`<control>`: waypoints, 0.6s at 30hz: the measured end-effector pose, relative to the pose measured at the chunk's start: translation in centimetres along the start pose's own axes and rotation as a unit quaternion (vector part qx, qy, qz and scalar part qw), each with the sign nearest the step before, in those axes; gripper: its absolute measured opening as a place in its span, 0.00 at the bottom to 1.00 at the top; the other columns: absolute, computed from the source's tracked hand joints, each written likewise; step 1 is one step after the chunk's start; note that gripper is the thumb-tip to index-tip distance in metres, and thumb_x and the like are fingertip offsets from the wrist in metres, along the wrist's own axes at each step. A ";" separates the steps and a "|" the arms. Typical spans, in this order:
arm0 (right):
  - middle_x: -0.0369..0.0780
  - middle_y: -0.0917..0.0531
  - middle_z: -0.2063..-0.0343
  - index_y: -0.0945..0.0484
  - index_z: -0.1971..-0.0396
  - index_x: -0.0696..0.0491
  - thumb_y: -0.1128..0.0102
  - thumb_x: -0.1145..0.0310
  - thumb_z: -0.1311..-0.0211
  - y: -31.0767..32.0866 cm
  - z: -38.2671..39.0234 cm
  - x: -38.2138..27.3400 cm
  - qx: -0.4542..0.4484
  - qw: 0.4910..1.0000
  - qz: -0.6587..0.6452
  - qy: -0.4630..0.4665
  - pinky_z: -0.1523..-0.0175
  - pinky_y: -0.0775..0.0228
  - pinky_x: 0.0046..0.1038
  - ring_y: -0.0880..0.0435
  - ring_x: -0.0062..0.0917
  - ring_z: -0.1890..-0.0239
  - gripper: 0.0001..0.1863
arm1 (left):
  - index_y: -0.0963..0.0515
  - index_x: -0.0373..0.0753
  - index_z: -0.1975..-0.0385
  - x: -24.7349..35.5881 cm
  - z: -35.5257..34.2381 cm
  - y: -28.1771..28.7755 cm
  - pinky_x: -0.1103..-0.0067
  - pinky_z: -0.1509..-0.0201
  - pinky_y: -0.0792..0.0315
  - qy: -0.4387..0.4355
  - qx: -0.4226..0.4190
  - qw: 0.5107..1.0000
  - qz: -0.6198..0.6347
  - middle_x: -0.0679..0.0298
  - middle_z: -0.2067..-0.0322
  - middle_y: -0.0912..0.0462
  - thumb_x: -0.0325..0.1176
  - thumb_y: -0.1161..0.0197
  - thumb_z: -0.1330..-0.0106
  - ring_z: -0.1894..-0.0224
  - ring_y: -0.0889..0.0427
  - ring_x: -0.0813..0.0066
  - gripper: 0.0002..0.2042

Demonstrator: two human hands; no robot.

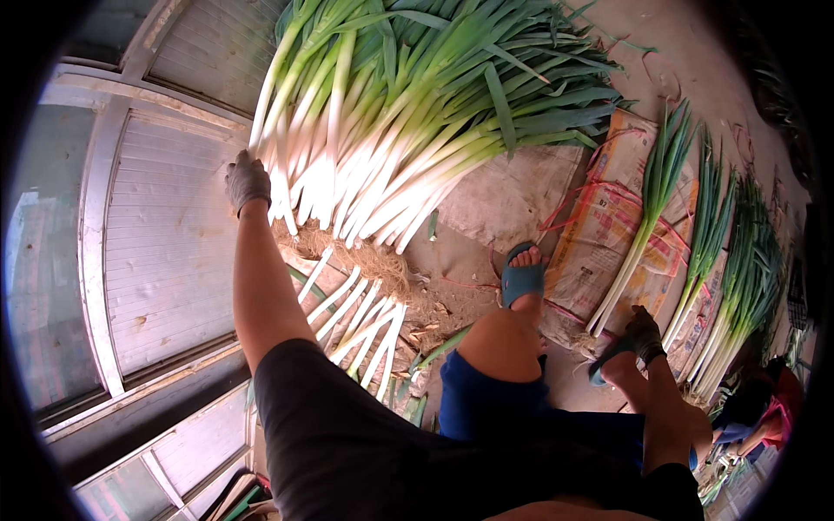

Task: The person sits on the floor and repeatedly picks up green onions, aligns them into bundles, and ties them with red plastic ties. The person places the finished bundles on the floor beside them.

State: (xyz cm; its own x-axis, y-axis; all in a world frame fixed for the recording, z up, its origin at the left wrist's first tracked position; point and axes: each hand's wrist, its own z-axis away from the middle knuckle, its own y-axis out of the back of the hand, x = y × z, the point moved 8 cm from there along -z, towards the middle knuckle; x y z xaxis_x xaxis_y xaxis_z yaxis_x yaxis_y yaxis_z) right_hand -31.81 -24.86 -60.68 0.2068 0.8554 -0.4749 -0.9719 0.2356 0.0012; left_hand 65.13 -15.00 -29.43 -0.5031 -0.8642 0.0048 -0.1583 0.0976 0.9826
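My left hand, in a grey glove, has its fingers curled round a white leek stem at the left edge of a large pile of leeks. Tangled roots lie below the pile, with several loose white stems under them. My right hand, in a dark glove, is low on the right near a small bundle of leeks; its fingers are loosely bent and apart, with nothing visible in them.
Metal-framed panels line the left. My sandalled foot stands mid-floor beside printed sacks with red twine. More leek bundles lie farther right. Another person in red is at the lower right edge.
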 end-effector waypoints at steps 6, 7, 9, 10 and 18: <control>0.31 0.30 0.82 0.21 0.65 0.47 0.34 0.64 0.41 -0.2 2.9 -2.4 0.052 0.998 0.019 0.029 0.82 0.38 0.22 0.32 0.20 0.85 0.07 | 0.30 0.39 0.48 4.4 7.0 -0.6 0.62 0.56 0.28 -0.057 -0.122 0.968 0.211 0.50 0.61 0.23 0.36 0.44 0.34 0.60 0.23 0.52 0.16; 0.32 0.29 0.81 0.22 0.65 0.48 0.34 0.65 0.42 -0.8 3.1 -2.6 0.031 0.999 0.025 0.036 0.80 0.36 0.23 0.30 0.21 0.83 0.08 | 0.28 0.38 0.51 5.6 9.2 -1.7 0.69 0.60 0.28 -0.047 -0.191 0.920 0.337 0.55 0.65 0.23 0.35 0.43 0.33 0.64 0.24 0.62 0.14; 0.32 0.27 0.79 0.24 0.64 0.50 0.35 0.68 0.45 -2.2 3.6 -2.5 -0.012 0.998 0.048 0.040 0.76 0.31 0.26 0.26 0.22 0.80 0.10 | 0.25 0.36 0.56 8.5 14.2 -2.6 0.81 0.68 0.30 -0.021 -0.265 0.810 0.524 0.65 0.74 0.24 0.32 0.40 0.33 0.72 0.27 0.80 0.10; 0.33 0.25 0.76 0.24 0.61 0.52 0.36 0.69 0.45 -2.6 4.4 -4.3 -0.047 0.972 0.184 0.141 0.73 0.29 0.25 0.25 0.22 0.76 0.12 | 0.26 0.35 0.55 12.3 17.2 1.4 0.81 0.66 0.29 -0.015 -0.236 0.837 0.494 0.65 0.72 0.23 0.33 0.39 0.32 0.70 0.27 0.80 0.11; 0.38 0.21 0.55 0.25 0.51 0.53 0.43 0.71 0.39 -8.2 10.4 -4.0 -0.121 0.676 0.592 0.423 0.50 0.28 0.22 0.22 0.24 0.55 0.16 | 0.37 0.31 0.41 13.2 31.8 -5.4 0.63 0.66 0.26 -0.130 -0.014 0.904 0.408 0.46 0.67 0.22 0.33 0.40 0.33 0.69 0.20 0.50 0.24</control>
State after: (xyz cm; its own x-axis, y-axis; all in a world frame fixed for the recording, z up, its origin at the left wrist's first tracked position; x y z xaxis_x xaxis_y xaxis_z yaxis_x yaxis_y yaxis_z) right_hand -23.48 -25.42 -49.65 -0.7705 -0.2140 -0.6004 -0.4118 -0.5518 0.7252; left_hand 32.32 -11.23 -40.62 -0.6263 -0.3646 0.6890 0.3752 0.6338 0.6764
